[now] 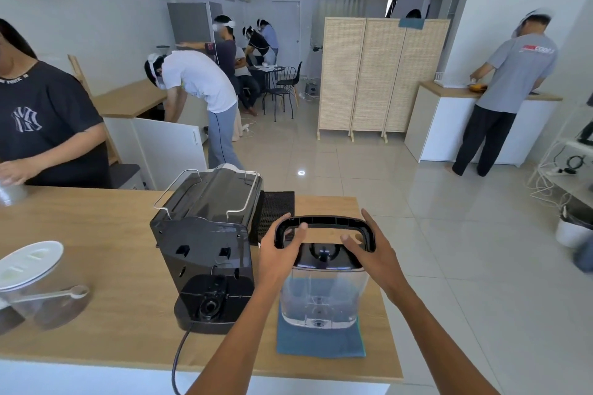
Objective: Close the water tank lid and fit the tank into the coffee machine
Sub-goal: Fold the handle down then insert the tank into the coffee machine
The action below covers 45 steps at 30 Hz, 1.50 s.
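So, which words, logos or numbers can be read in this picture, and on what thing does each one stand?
"YORK": white letters on the collar of the black T-shirt, far left; the word before it is cut off.
"NY": interlocked white logo on that shirt's chest.
Red and white print on the grey T-shirt: too blurred to read.
Coffee machine, water tank: no readable text.

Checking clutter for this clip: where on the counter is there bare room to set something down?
Bare counter lies between the coffee machine and the lidded jug. Crowded right: water tank on its blue cloth, both hands, black mat.
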Motion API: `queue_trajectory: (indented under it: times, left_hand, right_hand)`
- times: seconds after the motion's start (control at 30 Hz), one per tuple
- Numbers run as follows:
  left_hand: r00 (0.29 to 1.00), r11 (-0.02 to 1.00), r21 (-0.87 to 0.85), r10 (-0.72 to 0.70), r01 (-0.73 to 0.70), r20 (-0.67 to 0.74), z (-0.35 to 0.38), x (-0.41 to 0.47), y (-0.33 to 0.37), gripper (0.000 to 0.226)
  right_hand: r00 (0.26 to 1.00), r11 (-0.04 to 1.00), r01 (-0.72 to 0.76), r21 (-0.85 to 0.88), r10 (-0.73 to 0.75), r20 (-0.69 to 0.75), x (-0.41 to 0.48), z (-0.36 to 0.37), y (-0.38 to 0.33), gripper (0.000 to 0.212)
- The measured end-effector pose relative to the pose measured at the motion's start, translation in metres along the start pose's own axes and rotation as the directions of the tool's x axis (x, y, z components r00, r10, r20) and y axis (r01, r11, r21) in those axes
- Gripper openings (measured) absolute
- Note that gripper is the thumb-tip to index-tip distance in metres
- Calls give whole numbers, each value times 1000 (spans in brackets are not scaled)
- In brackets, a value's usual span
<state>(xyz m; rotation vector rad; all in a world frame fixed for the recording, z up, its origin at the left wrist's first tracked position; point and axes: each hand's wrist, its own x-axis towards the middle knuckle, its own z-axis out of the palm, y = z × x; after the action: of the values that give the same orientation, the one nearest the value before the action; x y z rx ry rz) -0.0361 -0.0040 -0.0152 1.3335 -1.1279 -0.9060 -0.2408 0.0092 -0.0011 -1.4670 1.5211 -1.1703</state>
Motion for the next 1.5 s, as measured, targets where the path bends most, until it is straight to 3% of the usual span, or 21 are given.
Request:
queue_trajectory:
  times: [0.13, 0.4, 0.6, 0.67, 0.77, 0.93, 1.17, 1.37, 1.5]
  left_hand:
    - [998, 992, -127, -19, 11, -66, 9, -6, 16, 39]
    - [964, 967, -253, -93, 27, -251, 25, -4, 18, 49]
    - [946, 923, -361, -228, 134, -232, 24, -3, 25, 22]
    - [958, 923, -368, -197, 109, -209, 23, -7, 25, 15]
    - [980, 945, -325, -109, 49, -167, 19, -9, 24, 22]
    - [999, 980, -196, 35, -39, -22, 7, -8, 10, 38]
    - [980, 992, 77, 80, -96, 183, -10, -20, -21, 64]
    - [962, 981, 162, 60, -106, 265, -22, -26, -26, 90]
    - [936, 945, 291, 37, -146, 351, -33, -28, -32, 107]
  right_hand:
    - [998, 999, 9, 36, -6, -60, 3, 5, -2, 73]
    - [984, 977, 71, 200, -36, -177, -1, 17, -5, 56]
    - [978, 970, 80, 231, -32, -206, 1, 21, -6, 46]
    - [979, 965, 81, 249, -30, -204, 0, 21, -6, 44]
    - [983, 961, 85, 265, -37, -182, -1, 19, -5, 45]
    - [995, 969, 70, 238, -51, -86, -7, 11, 4, 64]
    - [991, 989, 130, -65, -128, 42, -18, 12, 39, 85]
    - [989, 988, 137, -66, -133, 63, -19, 11, 44, 85]
    - [982, 986, 152, -71, -143, 122, -24, 3, 49, 101]
